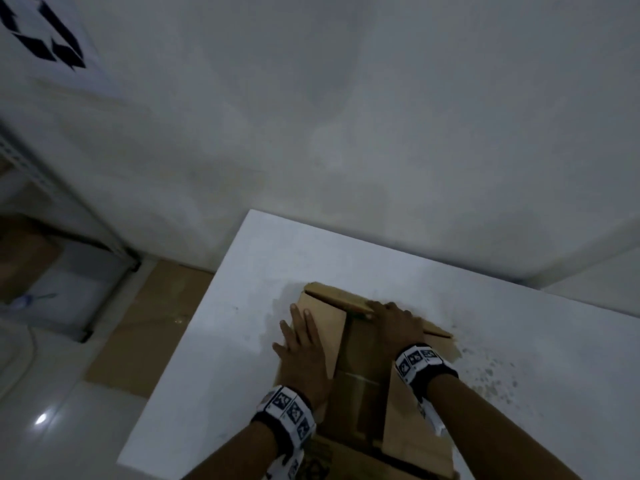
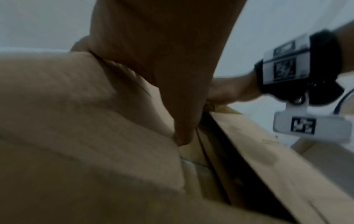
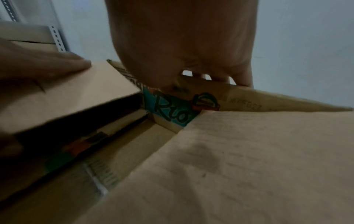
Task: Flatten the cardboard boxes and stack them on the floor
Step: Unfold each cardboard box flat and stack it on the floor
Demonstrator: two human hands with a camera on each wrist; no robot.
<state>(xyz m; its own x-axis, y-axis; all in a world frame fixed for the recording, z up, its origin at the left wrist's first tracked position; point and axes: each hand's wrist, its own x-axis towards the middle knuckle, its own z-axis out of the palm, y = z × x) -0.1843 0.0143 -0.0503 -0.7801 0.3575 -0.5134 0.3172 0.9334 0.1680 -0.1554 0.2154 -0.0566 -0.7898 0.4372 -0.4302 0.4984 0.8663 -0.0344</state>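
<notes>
An open brown cardboard box [image 1: 360, 379] stands on the white table [image 1: 346, 251], its top flaps spread. My left hand [image 1: 301, 344] lies flat with straight fingers on the left flap [image 1: 330, 327], pressing it down; the right wrist view shows its fingers [image 3: 38, 65] on that flap [image 3: 76, 97]. My right hand [image 1: 398, 323] grips the far flap [image 1: 332, 296] at its top edge. In the right wrist view its fingers [image 3: 210, 77] curl behind the printed far flap [image 3: 268, 101]. The right flap [image 3: 249, 166] lies under that wrist. The left wrist view is blurred, filled by cardboard [image 2: 76, 136].
Flattened cardboard [image 1: 152, 327] lies on the glossy floor left of the table. A metal rack [image 1: 69, 254] with a brown box [image 1: 20, 258] stands at the far left. A white sheet with a recycling symbol [image 1: 45, 32] hangs on the wall.
</notes>
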